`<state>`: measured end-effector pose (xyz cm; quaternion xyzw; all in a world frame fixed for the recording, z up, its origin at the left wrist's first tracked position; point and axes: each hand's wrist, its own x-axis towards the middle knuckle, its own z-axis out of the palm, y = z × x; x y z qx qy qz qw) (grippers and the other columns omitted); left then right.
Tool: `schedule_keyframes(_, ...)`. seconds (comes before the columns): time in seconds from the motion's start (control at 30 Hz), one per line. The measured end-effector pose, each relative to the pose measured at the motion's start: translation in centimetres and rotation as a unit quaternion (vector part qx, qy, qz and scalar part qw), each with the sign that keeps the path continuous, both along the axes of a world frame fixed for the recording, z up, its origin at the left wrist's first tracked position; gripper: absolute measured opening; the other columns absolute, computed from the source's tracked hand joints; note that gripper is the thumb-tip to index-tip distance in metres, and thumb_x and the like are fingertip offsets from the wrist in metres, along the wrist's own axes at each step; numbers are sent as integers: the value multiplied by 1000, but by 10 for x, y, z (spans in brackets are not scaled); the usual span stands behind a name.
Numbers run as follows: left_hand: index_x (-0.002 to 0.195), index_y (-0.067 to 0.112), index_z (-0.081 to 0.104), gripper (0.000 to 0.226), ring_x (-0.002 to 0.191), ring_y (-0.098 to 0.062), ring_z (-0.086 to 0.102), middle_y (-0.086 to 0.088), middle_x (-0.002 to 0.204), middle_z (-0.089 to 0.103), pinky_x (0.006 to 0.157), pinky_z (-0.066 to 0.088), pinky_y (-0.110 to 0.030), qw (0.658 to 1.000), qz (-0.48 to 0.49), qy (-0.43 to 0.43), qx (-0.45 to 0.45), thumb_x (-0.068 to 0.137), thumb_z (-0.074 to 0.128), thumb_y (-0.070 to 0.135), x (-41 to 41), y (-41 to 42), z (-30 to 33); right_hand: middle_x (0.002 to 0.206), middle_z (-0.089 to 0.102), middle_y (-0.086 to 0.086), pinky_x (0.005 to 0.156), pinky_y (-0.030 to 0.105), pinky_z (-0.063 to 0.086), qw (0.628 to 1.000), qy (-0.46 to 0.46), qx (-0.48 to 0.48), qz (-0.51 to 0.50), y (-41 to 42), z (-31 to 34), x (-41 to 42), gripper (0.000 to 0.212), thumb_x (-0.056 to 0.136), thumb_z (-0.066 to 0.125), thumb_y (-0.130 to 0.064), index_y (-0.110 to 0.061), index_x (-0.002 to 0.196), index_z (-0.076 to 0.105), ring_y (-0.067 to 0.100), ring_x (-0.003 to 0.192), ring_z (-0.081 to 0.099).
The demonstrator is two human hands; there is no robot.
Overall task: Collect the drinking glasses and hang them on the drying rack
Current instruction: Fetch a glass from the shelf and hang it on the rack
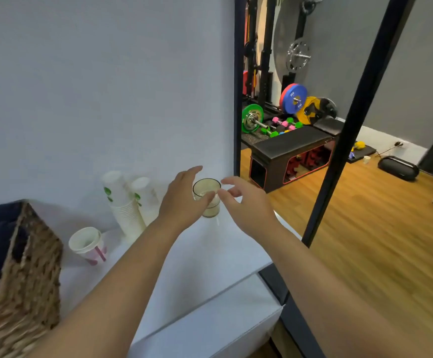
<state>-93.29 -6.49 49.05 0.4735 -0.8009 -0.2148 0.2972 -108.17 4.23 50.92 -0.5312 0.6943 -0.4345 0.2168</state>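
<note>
Stretching across the lower part of the view is a white counter [197, 267] set against a pale wall, with a black-framed glass partition [344, 140] rising at its right end and gym weights showing beyond it. Sitting at the counter's left edge is a woven basket [27, 275]. Standing near the wall are two stacks of paper cups [126, 208], with a single paper cup [87, 244] tilting beside them. Reaching in, the left hand [182, 200] is curling its fingers round a clear drinking glass [207, 196], which is standing upright near the counter's far right corner. The right hand [246, 202] is hovering just beside the glass, fingers spread and loosely curved, gripping nothing.
</note>
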Motion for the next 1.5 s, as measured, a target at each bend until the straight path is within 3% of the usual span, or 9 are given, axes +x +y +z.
schedule_keyframes(0.4, 164, 35, 20, 116, 152, -31, 30, 0, 168, 28, 116, 38, -48, 984, 127, -93, 88, 71, 80, 70, -71, -51, -46, 111, 66, -7, 66, 10, 39, 995, -80, 9, 61, -61, -47, -78, 33, 106, 56, -35, -32, 139, 60, 12, 101, 58)
schedule_keyframes(0.5, 165, 35, 14, 122, 152, -36, 30, -3, 169, 26, 116, 36, -49, 976, 163, -102, 104, 71, 83, 67, -85, -55, -58, 103, 65, -13, 67, 10, 38, 993, -106, 12, 56, -67, -64, -88, 31, 105, 58, -36, -33, 136, 62, 8, 97, 58)
schedule_keyframes(0.63, 166, 36, 11, 125, 148, -32, 37, -3, 165, 29, 114, 39, -45, 970, 194, -75, 123, 70, 85, 64, -93, -61, -73, 112, 69, -10, 71, 9, 40, 988, -137, 18, 65, -73, -77, -93, 31, 105, 60, -35, -33, 135, 62, 10, 107, 63)
schedule_keyframes(0.8, 161, 37, 25, 108, 135, -23, 53, -3, 152, 43, 102, 47, -36, 971, 205, -33, 117, 72, 86, 48, -93, -63, -75, 105, 68, -16, 72, 12, 42, 984, -159, 13, 74, -88, -86, -90, 30, 104, 60, -36, -33, 134, 63, 6, 101, 62)
schedule_keyframes(0.93, 158, 43, 27, 109, 130, -20, 56, 0, 146, 48, 100, 50, -37, 972, 215, -14, 99, 68, 88, 50, -87, -48, -65, 109, 68, -15, 88, 29, 56, 973, -224, 14, 51, -97, -90, -84, 23, 104, 59, -38, -37, 127, 62, 11, 108, 64)
schedule_keyframes(1.03, 157, 47, 24, 113, 123, -18, 59, 4, 141, 50, 99, 52, -39, 972, 223, 1, 77, 66, 90, 53, -79, -31, -39, 122, 67, -3, 93, 49, 61, 945, -324, 47, 21, -101, -81, -71, 20, 104, 56, -45, -37, 122, 61, 14, 108, 62)
schedule_keyframes(1.2, 156, 52, 23, 112, 118, -14, 59, 8, 138, 51, 98, 54, -40, 975, 219, 8, 26, 66, 89, 53, -63, 11, 22, 126, 64, 1, 86, 52, 65, 873, -461, 145, 69, -89, -49, -33, 26, 102, 51, -64, -41, 111, 60, 22, 118, 60)
schedule_keyframes(1.3, 156, 53, 24, 111, 118, -14, 60, 7, 138, 52, 99, 54, -41, 975, 221, -2, 4, 65, 88, 53, -43, 40, 55, 123, 74, 6, 77, 50, 68, 826, -526, 160, 125, -71, -28, -5, 45, 98, 51, -69, -35, 122, 67, 25, 117, 70)
schedule_keyframes(1.5, 155, 52, 27, 110, 115, -10, 60, 9, 133, 52, 101, 53, -41, 967, 255, 7, -3, 64, 90, 54, 34, 116, 103, 116, 82, 11, 80, 46, 66, 724, -634, 168, 215, -12, 26, 69, 40, 105, 54, -50, -21, 118, 78, 27, 112, 76)
